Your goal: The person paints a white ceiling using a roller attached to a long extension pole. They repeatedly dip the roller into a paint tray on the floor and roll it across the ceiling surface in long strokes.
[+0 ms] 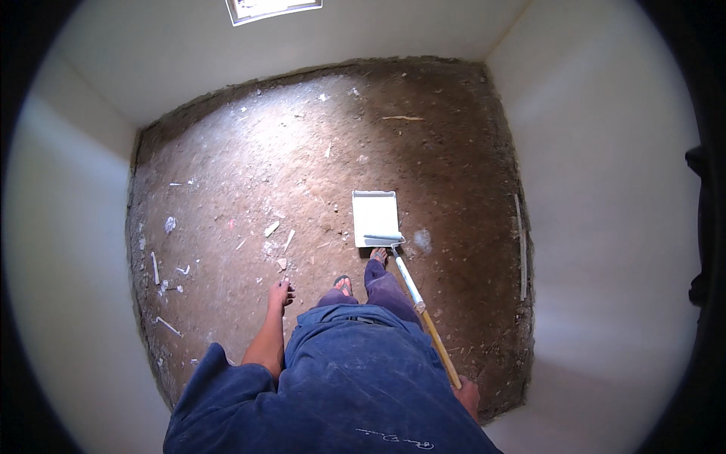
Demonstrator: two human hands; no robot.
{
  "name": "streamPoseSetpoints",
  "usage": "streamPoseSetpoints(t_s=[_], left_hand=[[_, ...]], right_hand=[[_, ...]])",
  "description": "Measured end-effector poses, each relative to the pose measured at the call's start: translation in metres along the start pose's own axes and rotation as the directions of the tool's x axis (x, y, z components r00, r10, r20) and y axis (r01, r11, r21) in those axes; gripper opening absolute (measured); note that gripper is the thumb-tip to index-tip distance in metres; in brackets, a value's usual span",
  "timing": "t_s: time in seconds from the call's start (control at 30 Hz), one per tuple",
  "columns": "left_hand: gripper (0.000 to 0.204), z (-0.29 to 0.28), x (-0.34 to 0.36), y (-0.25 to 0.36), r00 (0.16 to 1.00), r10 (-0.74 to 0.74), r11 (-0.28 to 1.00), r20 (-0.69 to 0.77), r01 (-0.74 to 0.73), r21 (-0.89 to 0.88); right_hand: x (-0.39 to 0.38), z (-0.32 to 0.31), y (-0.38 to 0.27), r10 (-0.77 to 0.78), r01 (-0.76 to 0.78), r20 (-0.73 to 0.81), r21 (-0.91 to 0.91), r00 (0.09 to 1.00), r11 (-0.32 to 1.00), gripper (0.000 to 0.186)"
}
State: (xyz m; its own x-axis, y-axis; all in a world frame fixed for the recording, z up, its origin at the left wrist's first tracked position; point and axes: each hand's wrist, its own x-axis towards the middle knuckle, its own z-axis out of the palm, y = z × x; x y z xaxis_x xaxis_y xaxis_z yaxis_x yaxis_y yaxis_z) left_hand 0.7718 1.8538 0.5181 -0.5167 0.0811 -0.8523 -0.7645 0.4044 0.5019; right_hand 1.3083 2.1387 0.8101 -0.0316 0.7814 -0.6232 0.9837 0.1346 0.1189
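Note:
My right hand [468, 395] is wrapped round the lower end of a long wooden pole [440, 342], which extends a paint roller [383, 237]. The roller's white handle runs forward from the pole, and its sleeve lies at the near end of a white paint tray [374, 208] on the ground. Beside my left leg hangs my left hand [282, 293], loosely curled with fingers apart and nothing in it. My feet, in sandals, stand close behind the tray, one nearly touching its near edge.
Bare dirt floor [249, 174] carries scattered debris, including a wood strip [403, 118] and white scraps [169, 225]. Pale walls [597, 189] enclose it on the left, right and far sides. A long strip [521, 246] lies along the right wall. A bright window [268, 9] shows at the top.

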Motion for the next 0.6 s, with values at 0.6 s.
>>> streamPoseSetpoints(t_s=[0.6], left_hand=[[0.028,-0.003,-0.011,-0.013,0.998,-0.061,0.998,-0.014,0.062,0.007]], right_hand=[[0.000,0.016,-0.053,-0.212,0.213,0.028,-0.012,0.977,0.977,0.063]])
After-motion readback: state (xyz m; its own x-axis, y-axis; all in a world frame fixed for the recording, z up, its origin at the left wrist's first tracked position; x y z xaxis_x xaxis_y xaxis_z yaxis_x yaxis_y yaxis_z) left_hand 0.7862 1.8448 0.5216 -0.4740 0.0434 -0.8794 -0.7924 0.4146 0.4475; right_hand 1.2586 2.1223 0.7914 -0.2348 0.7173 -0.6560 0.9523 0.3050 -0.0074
